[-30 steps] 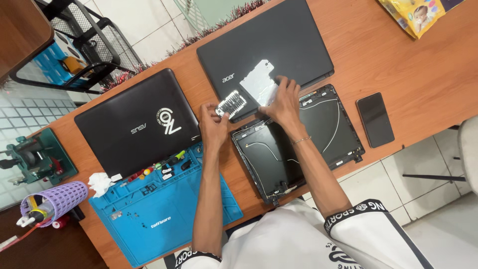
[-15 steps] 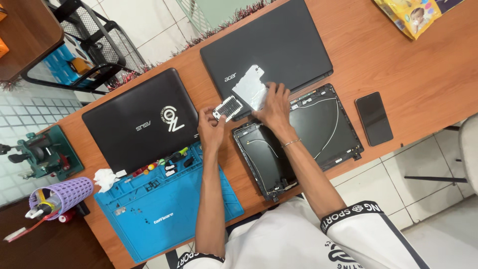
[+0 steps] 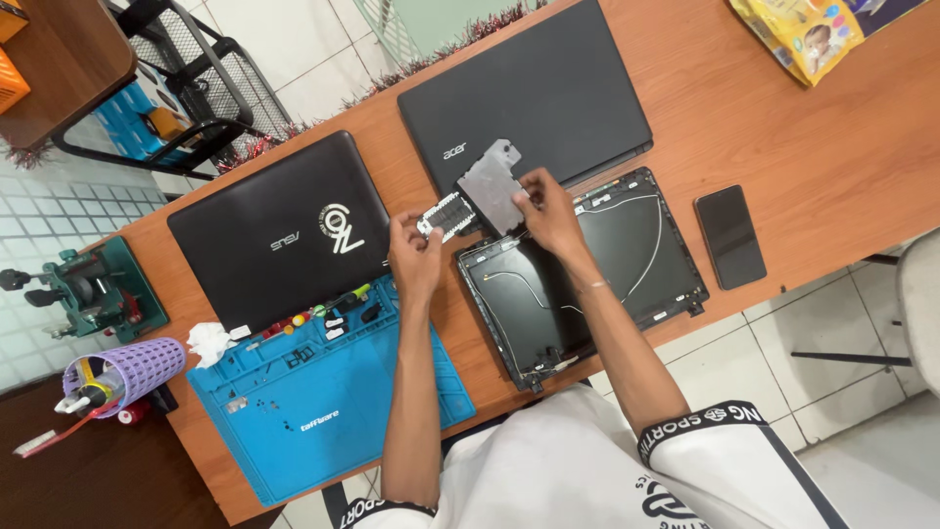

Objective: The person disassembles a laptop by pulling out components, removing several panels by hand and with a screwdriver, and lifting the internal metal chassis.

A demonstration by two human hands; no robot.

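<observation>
**Metal, plastic and wood on my bench**

In my right hand (image 3: 548, 216), a dull grey metal plate (image 3: 492, 184), matt. My left hand (image 3: 416, 257) pinches a small ribbed metal part (image 3: 446, 216). Below, the black plastic lid shell (image 3: 578, 274) looks smooth. Both laptops (image 3: 274, 235) (image 3: 529, 98) matt black. Rubbery blue mat (image 3: 323, 402), smooth orange wood table (image 3: 783, 137), glossy phone (image 3: 730, 236).

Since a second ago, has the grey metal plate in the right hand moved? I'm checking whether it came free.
Cannot tell: the camera shifted. The grey metal plate stays over the near edge of the closed black laptop, held by the right hand.
</observation>
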